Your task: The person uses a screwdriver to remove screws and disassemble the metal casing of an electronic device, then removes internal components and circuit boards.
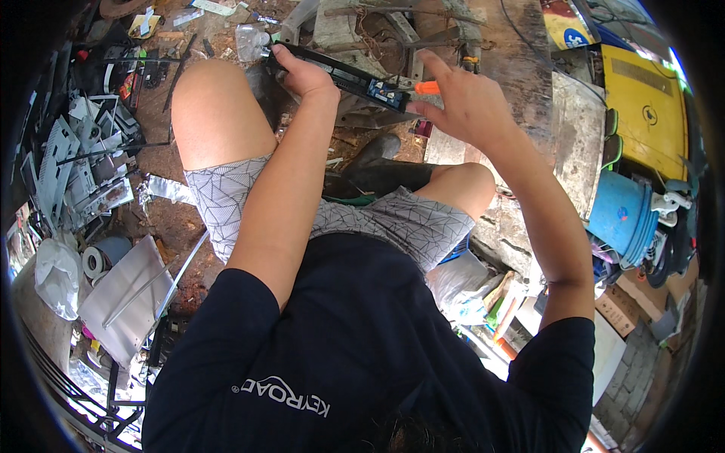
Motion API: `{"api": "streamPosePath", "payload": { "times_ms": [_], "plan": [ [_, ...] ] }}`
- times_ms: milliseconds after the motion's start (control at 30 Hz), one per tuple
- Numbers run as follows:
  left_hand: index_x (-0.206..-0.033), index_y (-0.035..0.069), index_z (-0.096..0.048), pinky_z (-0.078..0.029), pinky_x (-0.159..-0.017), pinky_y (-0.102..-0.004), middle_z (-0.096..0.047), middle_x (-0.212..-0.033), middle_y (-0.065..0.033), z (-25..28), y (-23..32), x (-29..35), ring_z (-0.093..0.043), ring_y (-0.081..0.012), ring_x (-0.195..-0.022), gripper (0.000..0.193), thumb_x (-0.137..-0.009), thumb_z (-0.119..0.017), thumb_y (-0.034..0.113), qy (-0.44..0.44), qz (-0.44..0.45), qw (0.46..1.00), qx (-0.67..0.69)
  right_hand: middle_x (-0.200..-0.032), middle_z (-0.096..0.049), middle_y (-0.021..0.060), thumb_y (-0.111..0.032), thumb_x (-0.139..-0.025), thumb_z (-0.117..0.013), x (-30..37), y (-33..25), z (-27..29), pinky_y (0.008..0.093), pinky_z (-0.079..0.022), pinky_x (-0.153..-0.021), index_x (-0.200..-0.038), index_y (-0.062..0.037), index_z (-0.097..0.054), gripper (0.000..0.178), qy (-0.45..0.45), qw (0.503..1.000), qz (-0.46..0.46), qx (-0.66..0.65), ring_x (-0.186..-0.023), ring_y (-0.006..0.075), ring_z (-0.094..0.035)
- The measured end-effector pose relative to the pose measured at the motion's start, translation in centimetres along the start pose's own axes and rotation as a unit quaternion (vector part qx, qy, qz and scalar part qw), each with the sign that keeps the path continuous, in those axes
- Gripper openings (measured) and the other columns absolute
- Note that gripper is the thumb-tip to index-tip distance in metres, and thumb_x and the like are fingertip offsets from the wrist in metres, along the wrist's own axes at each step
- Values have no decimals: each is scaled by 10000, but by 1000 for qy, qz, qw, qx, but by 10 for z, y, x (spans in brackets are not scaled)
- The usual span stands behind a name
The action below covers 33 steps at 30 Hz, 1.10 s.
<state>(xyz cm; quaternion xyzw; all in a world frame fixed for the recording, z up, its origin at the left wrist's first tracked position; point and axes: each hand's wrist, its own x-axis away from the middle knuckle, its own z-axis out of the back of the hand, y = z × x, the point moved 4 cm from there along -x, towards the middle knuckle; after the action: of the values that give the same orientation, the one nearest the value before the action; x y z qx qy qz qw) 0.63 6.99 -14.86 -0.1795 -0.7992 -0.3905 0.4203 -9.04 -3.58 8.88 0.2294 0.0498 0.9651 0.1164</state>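
My left hand (pixel 308 74) is closed around the left end of a long, narrow black device housing (pixel 343 73), its thumb along the top. The housing is held slanting over the gap between my knees, its right end lower. A small blue circuit board (pixel 385 92) with wires shows in the opening near that right end. An orange-handled screwdriver (pixel 427 87) is gripped in my right hand (pixel 470 102), its shaft toward the board. Whether the tip touches anything is too small to tell. My right thumb is close to the housing's end.
A worn wooden bench (pixel 521 45) stands ahead and to the right, beside a yellow metal cabinet (pixel 646 113) and a blue bucket (pixel 621 215). Scrap metal parts (pixel 83 162) and a silver panel (pixel 124 291) crowd the left. A clear plastic container (pixel 251 43) lies beyond my left knee.
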Motion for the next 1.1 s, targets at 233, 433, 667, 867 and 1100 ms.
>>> {"api": "streamPosePath", "payload": {
  "times_ms": [233, 433, 667, 867, 1100],
  "plan": [
    [-1374, -161, -401, -431, -1046, -424, -510, -1391, -241, -2, 1, 5, -538, -327, -1221, 1087, -838, -533, 775, 24, -2, 1000, -7, -1068, -642, 118, -203, -924, -641, 10, 6, -8, 462, -566, -739, -1319, -155, -540, 410, 78, 996, 32, -26, -938, 348, -683],
    [-1395, -158, -375, -419, -1062, -424, -502, -1401, -238, -2, 0, 0, -536, -332, -1227, 1103, -836, -528, 781, 6, -3, 1000, 4, -993, -671, 97, -211, -939, -625, 11, 10, -9, 450, -551, -712, -1189, -149, -648, 258, 237, 957, 154, -66, -880, 334, -680],
    [-1347, -167, -452, -439, -1028, -426, -548, -1351, -231, -2, 2, 5, -547, -310, -1196, 1064, -841, -533, 765, 3, -10, 1000, 0, -889, -653, 133, -186, -945, -604, 42, 34, -23, 446, -535, -728, -1129, -103, -686, 218, 232, 946, -39, -224, -858, 354, -663],
    [-1382, -148, -448, -415, -1069, -425, -517, -1411, -244, -3, -1, -2, -538, -323, -1237, 1036, -857, -523, 742, 5, -32, 999, 0, -918, -641, 143, -186, -943, -594, 93, 51, -64, 470, -525, -732, -1144, -104, -695, 240, 96, 967, -71, -224, -874, 371, -651],
    [-1532, 67, -347, -356, -1121, -483, -413, -1532, -137, -4, 1, -2, -472, -330, -1327, 977, -848, -502, 749, -79, 0, 997, 14, -917, -625, 134, -175, -928, -576, 78, 43, -74, 463, -545, -743, -1162, -128, -692, 265, 117, 982, -29, -146, -891, 343, -660]
  ]
}}
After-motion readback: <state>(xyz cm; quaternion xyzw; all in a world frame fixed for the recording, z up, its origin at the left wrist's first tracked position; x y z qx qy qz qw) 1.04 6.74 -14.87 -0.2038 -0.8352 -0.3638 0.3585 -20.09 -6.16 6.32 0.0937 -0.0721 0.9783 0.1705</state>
